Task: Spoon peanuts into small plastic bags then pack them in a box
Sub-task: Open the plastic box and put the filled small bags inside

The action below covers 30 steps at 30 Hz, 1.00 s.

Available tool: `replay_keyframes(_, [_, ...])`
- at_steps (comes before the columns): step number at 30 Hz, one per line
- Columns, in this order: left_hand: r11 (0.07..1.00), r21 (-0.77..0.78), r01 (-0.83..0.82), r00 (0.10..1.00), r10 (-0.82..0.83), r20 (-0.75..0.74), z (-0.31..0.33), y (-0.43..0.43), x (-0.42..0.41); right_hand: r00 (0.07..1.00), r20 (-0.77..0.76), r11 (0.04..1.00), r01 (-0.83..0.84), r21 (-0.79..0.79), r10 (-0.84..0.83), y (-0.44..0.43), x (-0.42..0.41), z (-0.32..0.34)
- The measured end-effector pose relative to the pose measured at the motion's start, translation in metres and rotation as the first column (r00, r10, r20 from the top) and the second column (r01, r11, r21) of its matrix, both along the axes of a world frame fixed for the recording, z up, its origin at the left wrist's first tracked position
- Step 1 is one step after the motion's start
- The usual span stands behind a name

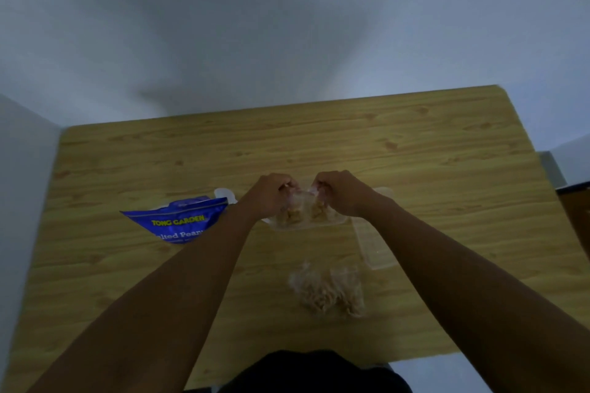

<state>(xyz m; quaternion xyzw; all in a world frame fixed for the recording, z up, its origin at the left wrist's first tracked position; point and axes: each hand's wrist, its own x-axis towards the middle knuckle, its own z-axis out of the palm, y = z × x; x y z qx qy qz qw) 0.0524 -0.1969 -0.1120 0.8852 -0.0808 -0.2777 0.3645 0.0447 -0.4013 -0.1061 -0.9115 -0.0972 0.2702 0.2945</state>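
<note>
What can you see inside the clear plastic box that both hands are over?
Two tan clumps of peanuts in small plastic bags show inside the clear plastic box. The left hand and right hand pinch the bag tops and hide the box's far side.

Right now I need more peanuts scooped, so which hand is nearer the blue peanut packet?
Left. The left hand sits just right of the blue packet, over the clear box; the right hand is farther right, beyond the left. Both pinch a small bag.

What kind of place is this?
Likely a plain home or office room, not a factory line: a wood-grain table against a bare white wall, with a retail peanut packet on it.
</note>
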Motion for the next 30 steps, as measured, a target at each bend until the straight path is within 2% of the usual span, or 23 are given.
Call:
replay_keyframes(2, [0.999, 0.008, 0.044, 0.999, -0.044, 0.021, -0.007, -0.003, 0.000, 0.999, -0.007, 0.996, -0.053, -0.070, 0.053, 0.003, 0.004, -0.006])
replay_keyframes(5, [1.000, 0.016, 0.006, 0.997, -0.007, 0.072, -0.011, -0.008, -0.002, 0.988, 0.015, 0.976, -0.150, -0.155, 0.154, 0.007, 0.008, -0.013])
replay_keyframes(7, [0.999, 0.046, -0.001, 0.993, -0.004, 0.119, -0.015, -0.009, -0.004, 0.984, 0.060, 0.971, -0.155, -0.180, 0.168, 0.008, 0.008, -0.015])
replay_keyframes(10, [0.969, 0.243, 0.048, 0.983, -0.089, 0.161, -0.015, -0.008, -0.009, 0.971, 0.191, 0.976, -0.104, -0.191, 0.140, 0.008, 0.001, -0.011])
replay_keyframes(14, [0.928, 0.371, 0.010, 0.888, -0.179, 0.425, -0.012, -0.004, -0.025, 0.873, 0.483, 0.993, -0.011, -0.119, 0.067, 0.006, -0.013, -0.008])
replay_keyframes(17, [0.945, 0.322, -0.046, 0.811, -0.153, 0.565, -0.005, -0.004, -0.041, 0.804, 0.594, 1.000, -0.029, -0.009, 0.029, 0.005, -0.031, -0.004])
replay_keyframes(19, [0.975, 0.221, -0.012, 0.782, -0.128, 0.610, -0.001, -0.004, -0.060, 0.806, 0.589, 0.994, -0.096, 0.052, 0.047, 0.002, -0.049, 0.000])
replay_keyframes(22, [0.987, 0.153, 0.056, 0.800, -0.136, 0.584, -0.003, -0.001, -0.097, 0.842, 0.524, 0.981, -0.184, 0.055, 0.129, -0.004, -0.086, -0.001])
replay_keyframes(24, [0.986, 0.147, 0.082, 0.834, -0.148, 0.531, -0.011, 0.002, -0.120, 0.878, 0.446, 0.976, -0.213, 0.037, 0.175, -0.009, -0.113, -0.008])
replay_keyframes(26, [0.960, 0.231, 0.156, 0.825, -0.255, 0.505, -0.025, 0.005, -0.139, 0.910, 0.345, 0.970, -0.244, -0.007, 0.232, -0.014, -0.135, -0.018])
replay_keyframes(28, [0.972, 0.221, 0.085, 0.928, -0.158, 0.338, -0.033, 0.009, -0.153, 0.934, 0.222, 0.960, -0.265, -0.091, 0.279, -0.019, -0.152, -0.027])
replay_keyframes(30, [0.975, 0.223, -0.009, 0.977, -0.039, 0.207, -0.039, 0.010, -0.166, 0.957, 0.133, 0.959, -0.238, -0.152, 0.259, -0.023, -0.164, -0.033])
